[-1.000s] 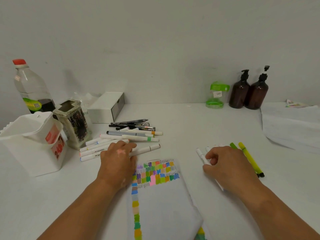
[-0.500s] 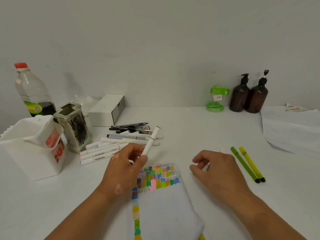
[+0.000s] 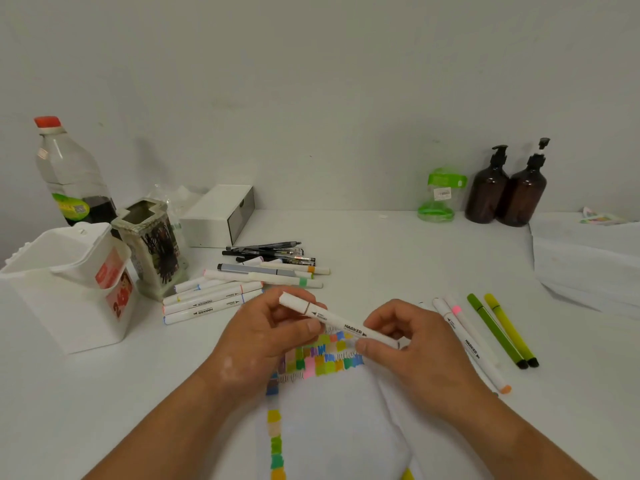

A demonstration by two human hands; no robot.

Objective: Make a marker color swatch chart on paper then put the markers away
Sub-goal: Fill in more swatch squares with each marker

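White worktop [image 3: 381, 258] against a plain grey wall. Swatch paper [image 3: 339, 427]: lower end cut off by the frame edge, top rows partly hidden behind the hands. White marker [image 3: 337, 320], barrel printed "MARKER", sits level above the swatches. Left hand [image 3: 263, 337] pinches one end, right hand [image 3: 415, 351] the other. Loose markers [image 3: 214, 299] lie to the left, two green pens [image 3: 498, 330] to the right.

A home or office desk: white table [image 3: 381, 258] at a bare wall [image 3: 311, 81], with markers [image 3: 214, 299] and pump bottles [image 3: 488, 195].

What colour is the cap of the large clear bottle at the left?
The bottle cap is red; the head view shows it best.
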